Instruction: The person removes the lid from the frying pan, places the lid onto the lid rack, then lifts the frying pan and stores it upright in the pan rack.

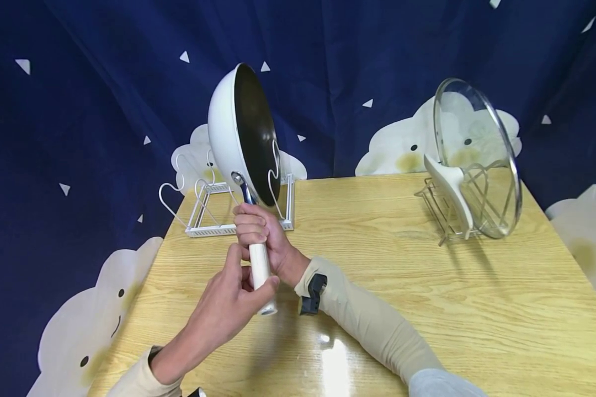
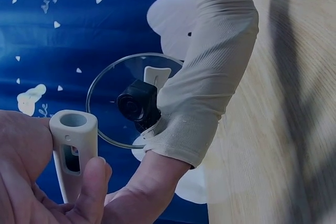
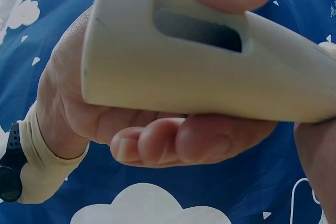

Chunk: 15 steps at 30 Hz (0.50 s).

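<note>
A white wok [image 1: 222,124] with a dark inside is held on edge, its bowl up and its handle [image 1: 260,264] pointing down toward me. My right hand [image 1: 268,234] grips the handle close to the bowl. Lower down, my left hand [image 1: 228,300] holds the handle's end, thumb on one side and fingers curled on the other. A long slot shows in the handle [image 3: 126,66] in the right wrist view. The bowl's lower part overlaps a white wire rack [image 1: 238,229], one loop of which passes in front of it. Whether they touch, I cannot tell.
On the right of the wooden table [image 1: 357,220], a glass lid [image 1: 515,176] with a white handle [image 1: 452,184] leans upright in a small wire stand [image 1: 439,212]. A dark blue curtain [image 1: 338,71] with clouds hangs behind the table.
</note>
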### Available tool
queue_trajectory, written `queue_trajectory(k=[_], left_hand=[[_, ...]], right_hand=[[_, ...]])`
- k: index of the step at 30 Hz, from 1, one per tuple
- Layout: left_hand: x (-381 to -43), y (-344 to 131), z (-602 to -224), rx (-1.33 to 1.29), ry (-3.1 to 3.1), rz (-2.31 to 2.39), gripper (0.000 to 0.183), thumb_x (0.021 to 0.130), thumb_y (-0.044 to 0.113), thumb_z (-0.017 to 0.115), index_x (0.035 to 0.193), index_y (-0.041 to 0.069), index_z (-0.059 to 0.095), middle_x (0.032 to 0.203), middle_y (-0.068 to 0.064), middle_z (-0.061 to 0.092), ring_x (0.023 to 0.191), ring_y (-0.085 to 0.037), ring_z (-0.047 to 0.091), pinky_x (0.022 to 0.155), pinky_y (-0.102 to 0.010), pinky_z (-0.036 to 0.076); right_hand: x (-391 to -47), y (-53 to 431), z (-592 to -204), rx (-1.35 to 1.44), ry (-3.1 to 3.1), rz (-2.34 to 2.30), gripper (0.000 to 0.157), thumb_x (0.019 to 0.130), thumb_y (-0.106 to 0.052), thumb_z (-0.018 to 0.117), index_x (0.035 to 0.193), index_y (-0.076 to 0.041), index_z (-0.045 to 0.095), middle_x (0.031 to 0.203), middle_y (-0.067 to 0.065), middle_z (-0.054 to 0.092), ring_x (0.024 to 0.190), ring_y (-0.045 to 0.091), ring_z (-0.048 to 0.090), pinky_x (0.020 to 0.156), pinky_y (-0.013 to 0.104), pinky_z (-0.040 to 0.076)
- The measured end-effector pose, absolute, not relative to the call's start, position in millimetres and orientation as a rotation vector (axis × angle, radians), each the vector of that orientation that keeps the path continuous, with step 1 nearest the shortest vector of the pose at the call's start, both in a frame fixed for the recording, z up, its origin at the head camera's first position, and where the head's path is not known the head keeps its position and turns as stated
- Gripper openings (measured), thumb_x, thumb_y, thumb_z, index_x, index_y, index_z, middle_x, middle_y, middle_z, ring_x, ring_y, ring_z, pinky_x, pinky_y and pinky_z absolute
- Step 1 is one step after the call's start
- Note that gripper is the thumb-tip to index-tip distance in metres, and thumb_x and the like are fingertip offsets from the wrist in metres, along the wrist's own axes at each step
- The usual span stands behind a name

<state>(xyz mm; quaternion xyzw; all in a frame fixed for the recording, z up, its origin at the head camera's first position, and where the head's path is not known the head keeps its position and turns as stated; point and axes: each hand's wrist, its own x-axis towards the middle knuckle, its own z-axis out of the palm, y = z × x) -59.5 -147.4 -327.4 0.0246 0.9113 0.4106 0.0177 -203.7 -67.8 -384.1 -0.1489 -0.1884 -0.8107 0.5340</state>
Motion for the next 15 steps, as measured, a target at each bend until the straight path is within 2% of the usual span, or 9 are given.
queue_trajectory(k=[8,15], left_hand=[[-59,-147,-333,0.074,2.849,1.272,0.038,0.090,0.020,0.071,0.116,0.014,0.044,0.074,0.005,0.065,0.060,-0.010,0.056,0.050,-0.027,0.045],[-60,-147,-340,0.085,2.860,1.266,0.040,0.090,0.023,0.073,0.117,0.014,0.045,0.073,0.006,0.064,0.059,-0.009,0.055,0.050,-0.027,0.044]], right_hand=[[-205,-67,-390,-0.335,-0.458,-1.908,0.033,0.112,-0.021,0.031,0.084,-0.010,0.043,0.059,-0.013,0.026,0.046,-0.001,0.023,0.039,0.020,0.039],[-205,-67,-396,-0.355,-0.469,-1.894,0.027,0.109,-0.014,0.043,0.082,-0.010,0.043,0.059,-0.013,0.026,0.046,-0.001,0.022,0.040,0.020,0.039]])
